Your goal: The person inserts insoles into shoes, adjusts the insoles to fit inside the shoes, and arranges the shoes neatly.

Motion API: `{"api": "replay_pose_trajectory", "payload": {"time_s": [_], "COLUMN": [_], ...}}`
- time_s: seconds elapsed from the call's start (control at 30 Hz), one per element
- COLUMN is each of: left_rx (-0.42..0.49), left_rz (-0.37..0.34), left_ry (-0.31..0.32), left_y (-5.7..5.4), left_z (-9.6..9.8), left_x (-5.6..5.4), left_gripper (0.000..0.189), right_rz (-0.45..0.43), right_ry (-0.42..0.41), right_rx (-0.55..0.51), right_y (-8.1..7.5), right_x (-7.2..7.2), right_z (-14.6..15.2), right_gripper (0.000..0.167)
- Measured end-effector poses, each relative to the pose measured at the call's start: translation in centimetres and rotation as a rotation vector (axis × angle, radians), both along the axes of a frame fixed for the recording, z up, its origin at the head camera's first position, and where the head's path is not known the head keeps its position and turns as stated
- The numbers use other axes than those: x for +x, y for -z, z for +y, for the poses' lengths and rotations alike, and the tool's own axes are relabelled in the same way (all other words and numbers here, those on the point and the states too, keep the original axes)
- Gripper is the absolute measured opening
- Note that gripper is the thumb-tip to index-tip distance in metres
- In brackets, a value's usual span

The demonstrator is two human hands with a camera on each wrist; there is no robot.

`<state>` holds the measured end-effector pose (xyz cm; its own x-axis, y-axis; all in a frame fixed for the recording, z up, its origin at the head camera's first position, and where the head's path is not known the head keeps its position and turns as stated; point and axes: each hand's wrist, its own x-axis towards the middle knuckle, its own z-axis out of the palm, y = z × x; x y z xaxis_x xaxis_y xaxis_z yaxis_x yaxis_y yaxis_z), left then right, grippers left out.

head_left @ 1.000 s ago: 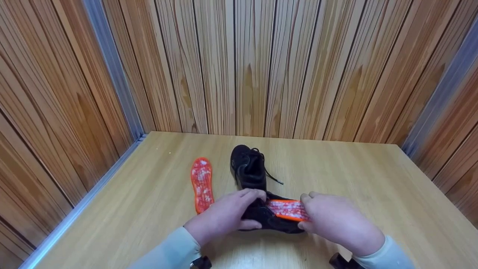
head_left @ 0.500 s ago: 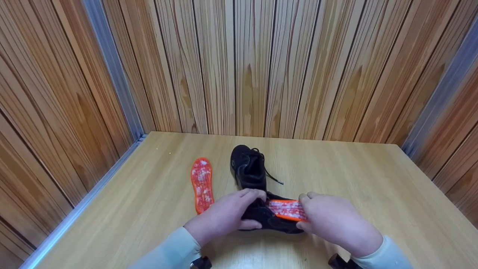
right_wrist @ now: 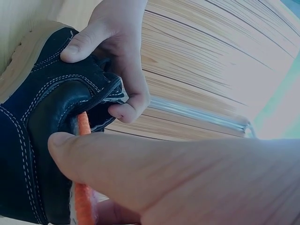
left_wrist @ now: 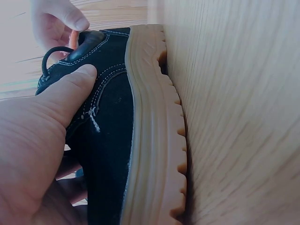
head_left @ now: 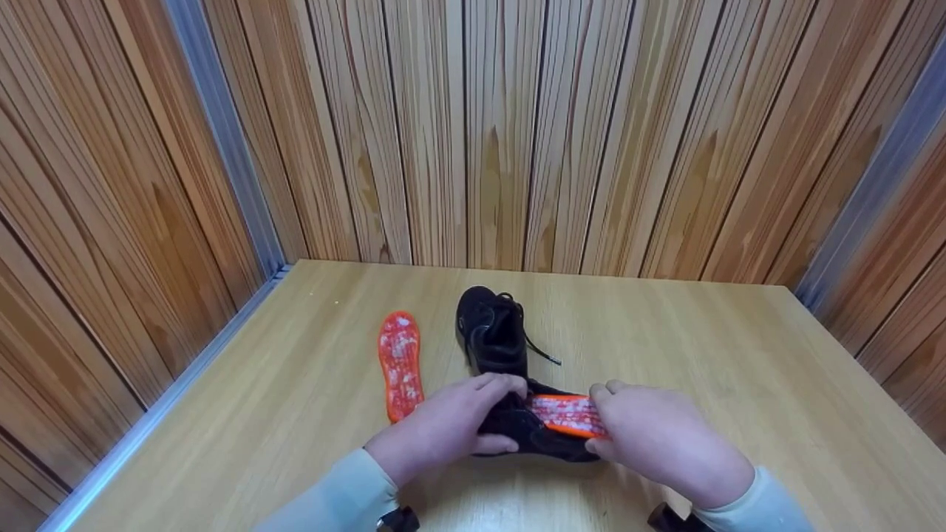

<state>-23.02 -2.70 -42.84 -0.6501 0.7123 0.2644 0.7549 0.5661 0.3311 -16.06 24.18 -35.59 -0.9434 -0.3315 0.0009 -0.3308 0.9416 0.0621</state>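
Observation:
A black lace-up shoe (head_left: 517,434) with a tan ridged sole (left_wrist: 152,108) lies crosswise near me, toe to the left. My left hand (head_left: 452,420) grips its front part, thumb on the near side and fingers over the top. A red-and-white insole (head_left: 565,414) with an orange edge sits partly inside the shoe's opening, its front end hidden in there. My right hand (head_left: 665,436) holds the heel end of the insole. In the right wrist view, that hand's thumb lies across the insole's orange edge (right_wrist: 84,204) at the shoe's collar.
A second black shoe (head_left: 491,336) stands just behind the first, toe away, with a loose lace trailing right. Another red insole (head_left: 401,362) lies flat on the wooden table (head_left: 665,332) to the left. Wood-plank walls (head_left: 488,133) enclose the back and sides.
My right hand has edged slightly to the left, toward the shoe. The left hand, both shoes and the loose insole stay put.

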Motion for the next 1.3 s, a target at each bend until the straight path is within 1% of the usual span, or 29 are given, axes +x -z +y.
{"api": "replay_pose_trajectory", "payload": {"time_s": [0.17, 0.53, 0.73, 0.87, 1.07, 1.3], "left_rx": [0.001, 0.015, 0.008, 0.004, 0.008, 0.012], "left_rz": [0.01, -0.021, -0.031, -0.026, -0.017, -0.008], "left_ry": [-0.004, -0.003, -0.012, -0.012, -0.01, 0.001], "left_y": [0.05, 0.03, 0.0, -0.01, 0.0, -0.01], "left_z": [-0.01, -0.03, 0.0, -0.01, -0.03, 0.06], "left_x": [0.11, 0.13, 0.13, 0.13, 0.16, 0.11], "left_gripper": [0.061, 0.06, 0.061, 0.061, 0.06, 0.059], "right_rz": [0.002, 0.016, 0.014, 0.006, 0.009, 0.007], "right_ry": [-0.007, -0.019, 0.001, 0.008, -0.002, -0.012], "right_rx": [-0.006, -0.005, 0.005, -0.003, -0.004, -0.02], "right_y": [0.17, 0.21, 0.32, 0.33, 0.46, 0.5], "right_x": [-0.08, 0.13, -0.03, -0.06, -0.17, -0.21], "right_z": [-0.07, -0.23, -0.45, -0.58, -0.5, -0.03], "right_gripper": [0.067, 0.066, 0.067, 0.07, 0.07, 0.064]}}
